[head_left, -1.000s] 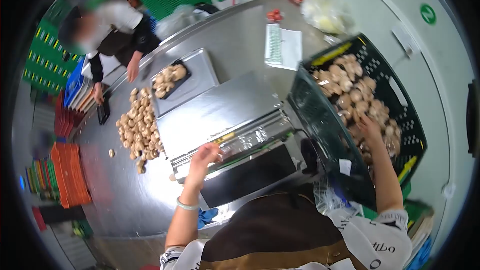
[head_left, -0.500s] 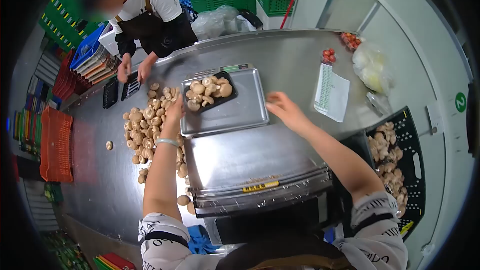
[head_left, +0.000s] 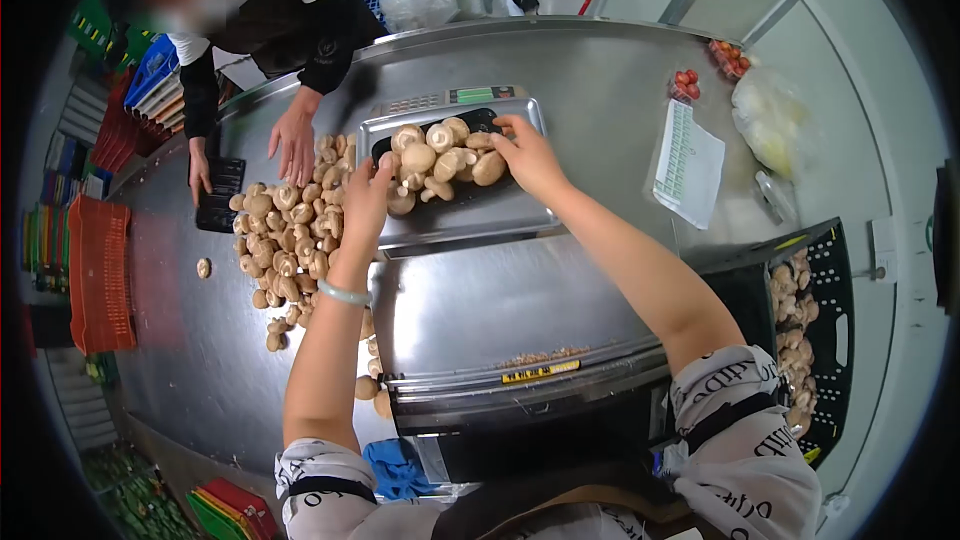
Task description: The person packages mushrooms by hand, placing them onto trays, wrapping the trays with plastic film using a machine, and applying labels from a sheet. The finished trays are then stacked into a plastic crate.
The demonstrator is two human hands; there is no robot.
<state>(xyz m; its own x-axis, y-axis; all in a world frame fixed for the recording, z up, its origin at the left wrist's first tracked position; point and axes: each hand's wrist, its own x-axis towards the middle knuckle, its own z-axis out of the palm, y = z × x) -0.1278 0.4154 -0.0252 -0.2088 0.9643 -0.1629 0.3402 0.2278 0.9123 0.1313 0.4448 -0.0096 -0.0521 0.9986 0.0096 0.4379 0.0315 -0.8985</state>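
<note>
A black tray heaped with brown mushrooms rests on the metal pan of a weighing scale. At the tray's left end is my left hand, its fingers curved against the mushrooms and tray edge. My right hand is at the right end, fingers bent over the tray's edge beside the outermost mushrooms. Both hands seem to hold the tray between them. Left of the scale lies a large loose pile of mushrooms.
Across the table a co-worker holds an empty black tray, the other hand over the pile. A wrapping machine is nearest me. Right are a label sheet, tomatoes and a black crate; left, a red crate.
Both my hands have closed in on the filled tray, the right moving left from beside the scale. The co-worker's one hand has reached to the pile, the other now grips a black tray.
</note>
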